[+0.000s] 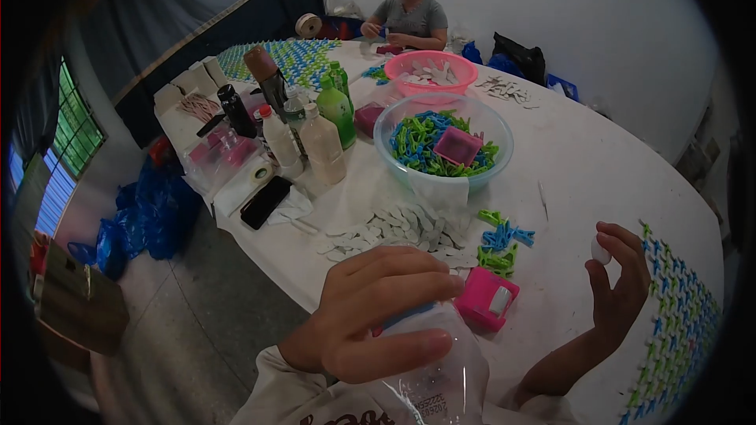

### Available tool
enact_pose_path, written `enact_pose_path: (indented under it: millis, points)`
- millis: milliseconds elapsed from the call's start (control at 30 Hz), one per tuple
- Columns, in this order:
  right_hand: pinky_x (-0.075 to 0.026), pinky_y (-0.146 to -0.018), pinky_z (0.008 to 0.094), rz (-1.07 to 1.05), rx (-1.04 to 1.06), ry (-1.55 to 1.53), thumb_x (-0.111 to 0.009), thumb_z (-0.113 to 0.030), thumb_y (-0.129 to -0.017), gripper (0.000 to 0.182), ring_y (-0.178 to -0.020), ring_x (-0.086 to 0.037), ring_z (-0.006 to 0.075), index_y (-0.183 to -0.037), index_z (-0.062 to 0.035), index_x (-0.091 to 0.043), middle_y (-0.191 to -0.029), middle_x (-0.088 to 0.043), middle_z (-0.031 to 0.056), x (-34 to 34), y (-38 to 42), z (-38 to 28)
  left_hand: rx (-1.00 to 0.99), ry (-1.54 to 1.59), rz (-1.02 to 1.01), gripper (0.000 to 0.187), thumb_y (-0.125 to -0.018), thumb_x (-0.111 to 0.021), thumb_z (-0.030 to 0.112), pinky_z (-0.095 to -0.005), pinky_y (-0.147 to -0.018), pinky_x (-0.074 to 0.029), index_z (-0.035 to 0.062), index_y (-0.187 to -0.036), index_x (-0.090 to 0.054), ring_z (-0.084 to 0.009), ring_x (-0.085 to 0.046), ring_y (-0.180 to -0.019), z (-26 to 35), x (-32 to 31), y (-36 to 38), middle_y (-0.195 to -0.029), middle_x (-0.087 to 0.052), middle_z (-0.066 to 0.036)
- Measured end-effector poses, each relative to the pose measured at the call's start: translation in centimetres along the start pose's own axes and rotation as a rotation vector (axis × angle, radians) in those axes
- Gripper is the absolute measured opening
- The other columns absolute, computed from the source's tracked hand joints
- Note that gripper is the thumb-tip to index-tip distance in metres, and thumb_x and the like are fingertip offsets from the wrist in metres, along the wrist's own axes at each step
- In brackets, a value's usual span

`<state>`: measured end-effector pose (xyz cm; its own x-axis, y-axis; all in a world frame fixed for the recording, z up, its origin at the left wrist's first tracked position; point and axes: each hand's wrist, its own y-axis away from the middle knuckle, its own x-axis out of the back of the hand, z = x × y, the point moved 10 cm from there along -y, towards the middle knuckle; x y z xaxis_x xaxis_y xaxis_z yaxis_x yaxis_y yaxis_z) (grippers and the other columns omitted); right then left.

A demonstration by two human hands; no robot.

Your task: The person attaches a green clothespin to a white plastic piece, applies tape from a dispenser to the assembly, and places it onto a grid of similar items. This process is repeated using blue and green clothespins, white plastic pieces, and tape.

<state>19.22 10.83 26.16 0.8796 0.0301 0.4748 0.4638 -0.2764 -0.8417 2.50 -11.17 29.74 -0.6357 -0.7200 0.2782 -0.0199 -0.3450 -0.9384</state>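
Observation:
My left hand [386, 307] is closed round the upper part of a clear plastic bottle [441, 382], close to my body, with dark printed digits on its side. A bit of blue shows under the fingers; the bottle's mouth is hidden. Off to the right, my right hand [622, 275] is raised above the table, pinching a small white rounded piece [600, 250] between thumb and fingers. Between the hands sits a bright pink block [488, 299] with a white piece in it. Several green and blue clips [500, 240] lie just behind the block.
White flat pieces [402, 228] are heaped behind my left hand. A clear basin [443, 142] holds clips and a pink box. Bottles [323, 145], a phone [265, 202] and tape stand or lie left. Rows of clips [677, 330] line the right edge. A person [413, 16] sits opposite.

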Motion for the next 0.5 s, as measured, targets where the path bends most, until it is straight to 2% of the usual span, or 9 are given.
enact_pose_path:
  millis: [167, 333, 400, 433, 500]
  points:
    - [-0.057, -0.078, 0.0376, -0.013, -0.017, 0.021, -0.078, -0.022, -0.080, 0.033, -0.099, -0.068, 0.0280, -0.107, -0.0063, -0.067, -0.110, -0.068, 0.0143, 0.2, -0.1, 0.0, -0.093, -0.056, -0.019, 0.043, -0.077, -0.074, 0.015, -0.0463, -0.075, -0.059, 0.0185, -0.114, -0.053, -0.0356, -0.068, -0.089, 0.9, 0.5, -0.7, -0.112, -0.063, -0.022]
    - [-0.057, -0.079, 0.0381, -0.011, -0.034, 0.051, -0.079, -0.014, -0.077, 0.032, -0.100, -0.067, 0.0291, -0.106, -0.0064, -0.068, -0.112, -0.068, 0.0125, -0.3, -0.1, -0.2, -0.141, -0.196, -0.066, 0.046, -0.081, -0.073, 0.022, -0.0475, -0.076, -0.060, 0.0269, -0.119, -0.049, -0.0366, -0.069, -0.090, 2.4, 1.5, -2.6, -0.111, -0.064, -0.022]
    - [-0.056, -0.079, 0.0382, -0.005, -0.033, 0.047, -0.080, -0.012, -0.076, 0.034, -0.100, -0.067, 0.0290, -0.107, -0.0064, -0.068, -0.113, -0.068, 0.0121, -0.2, -0.2, -0.3, -0.312, -0.435, -0.106, 0.055, -0.087, -0.065, 0.046, -0.0502, -0.074, -0.060, 0.0312, -0.128, -0.032, -0.0362, -0.069, -0.084, 3.6, 1.2, -3.3, -0.107, -0.063, -0.018]
    - [-0.056, -0.079, 0.0384, 0.002, -0.033, 0.047, -0.080, -0.011, -0.074, 0.036, -0.101, -0.066, 0.0289, -0.108, -0.0064, -0.068, -0.113, -0.068, 0.0116, -0.2, -0.3, -0.4, -0.314, -0.443, -0.109, 0.055, -0.087, -0.065, 0.046, -0.0502, -0.074, -0.060, 0.0312, -0.128, -0.032, -0.0362, -0.069, -0.084, 3.4, 1.4, -3.7, -0.107, -0.063, -0.018]
    - [-0.056, -0.079, 0.0383, -0.001, -0.033, 0.035, -0.081, -0.010, -0.073, 0.039, -0.100, -0.066, 0.0287, -0.109, -0.0061, -0.068, -0.112, -0.067, 0.0117, -0.3, -0.3, -0.4, -0.473, -0.486, -0.075, 0.058, -0.088, -0.065, 0.044, -0.0496, -0.076, -0.059, 0.0371, -0.134, -0.030, -0.0352, -0.069, -0.088, 4.5, 1.7, -4.1, -0.112, -0.061, -0.015]
